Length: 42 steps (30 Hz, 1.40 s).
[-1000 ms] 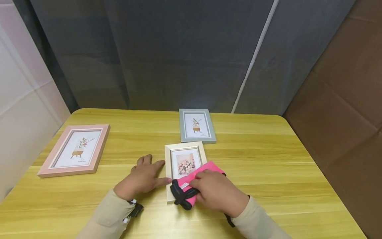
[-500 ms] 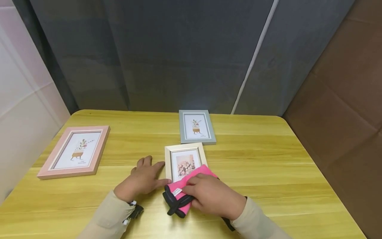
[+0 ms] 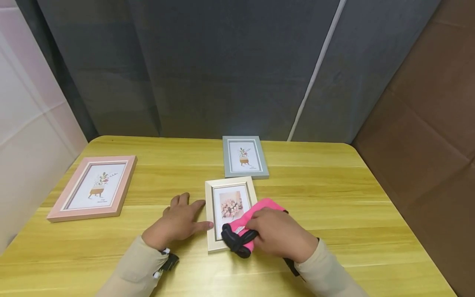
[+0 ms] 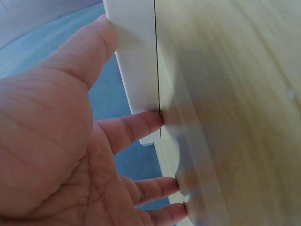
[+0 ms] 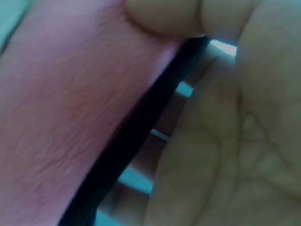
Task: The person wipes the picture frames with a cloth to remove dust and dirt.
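A cream picture frame with a photo of pink flowers lies face up on the table in the head view. My right hand grips a folded pink cloth with black edging over the frame's lower right part, hiding that corner. The right wrist view shows the pink cloth close up, pinched under the thumb. My left hand is at the frame's left side, fingers spread, its thumb and forefinger touching the edge. In the left wrist view, the fingertips of the left hand rest along the frame's side and the tabletop.
A grey-blue picture frame lies just behind the cream one. Farther left is a larger pink picture frame. All lie on a wood-grain table, with a dark grey curtain behind and a brown one at the right.
My right hand slid the cloth toward the lower left, uncovering less of the frame, then back up and to the right. The left hand and the frames stay put.
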{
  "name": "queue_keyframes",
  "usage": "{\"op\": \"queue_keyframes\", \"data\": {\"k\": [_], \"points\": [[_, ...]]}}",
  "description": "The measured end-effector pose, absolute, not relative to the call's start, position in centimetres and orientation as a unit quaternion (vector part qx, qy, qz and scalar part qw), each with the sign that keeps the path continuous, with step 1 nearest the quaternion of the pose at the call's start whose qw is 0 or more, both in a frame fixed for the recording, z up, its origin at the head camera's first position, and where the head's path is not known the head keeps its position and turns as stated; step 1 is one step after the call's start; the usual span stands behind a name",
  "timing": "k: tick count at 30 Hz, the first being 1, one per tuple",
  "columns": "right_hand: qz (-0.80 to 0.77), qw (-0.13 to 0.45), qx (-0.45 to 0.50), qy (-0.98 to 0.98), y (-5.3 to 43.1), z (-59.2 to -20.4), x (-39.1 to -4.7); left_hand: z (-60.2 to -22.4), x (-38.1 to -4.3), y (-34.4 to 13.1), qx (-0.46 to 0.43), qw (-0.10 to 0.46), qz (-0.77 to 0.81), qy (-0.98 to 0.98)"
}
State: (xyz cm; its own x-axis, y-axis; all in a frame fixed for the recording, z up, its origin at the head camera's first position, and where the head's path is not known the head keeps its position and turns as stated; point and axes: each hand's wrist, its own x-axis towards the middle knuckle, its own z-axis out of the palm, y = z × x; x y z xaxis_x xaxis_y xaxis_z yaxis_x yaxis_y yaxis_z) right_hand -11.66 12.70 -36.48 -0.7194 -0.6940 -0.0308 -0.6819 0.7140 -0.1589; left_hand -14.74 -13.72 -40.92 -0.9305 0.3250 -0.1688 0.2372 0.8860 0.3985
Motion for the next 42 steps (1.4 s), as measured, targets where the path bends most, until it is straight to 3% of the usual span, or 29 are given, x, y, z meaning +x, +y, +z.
{"op": "queue_keyframes", "data": {"k": [5, 15, 29, 42], "points": [[-0.04, 0.031, -0.358, 0.933, 12.9, -36.4, -11.8, -40.9, -14.7, -13.7, 0.145, 0.116, 0.188, 0.965], [-0.042, 0.036, -0.476, 0.878, 10.8, -37.3, -10.6, -40.8, -14.8, -13.5, 0.133, 0.124, 0.187, 0.965], [-0.029, 0.029, -0.354, 0.934, 12.9, -36.5, -11.7, -40.9, -14.8, -13.7, 0.143, 0.121, 0.189, 0.964], [-0.051, 0.035, -0.479, 0.876, 10.6, -37.3, -10.4, -41.0, -14.9, -13.6, 0.131, 0.13, 0.193, 0.964]]}}
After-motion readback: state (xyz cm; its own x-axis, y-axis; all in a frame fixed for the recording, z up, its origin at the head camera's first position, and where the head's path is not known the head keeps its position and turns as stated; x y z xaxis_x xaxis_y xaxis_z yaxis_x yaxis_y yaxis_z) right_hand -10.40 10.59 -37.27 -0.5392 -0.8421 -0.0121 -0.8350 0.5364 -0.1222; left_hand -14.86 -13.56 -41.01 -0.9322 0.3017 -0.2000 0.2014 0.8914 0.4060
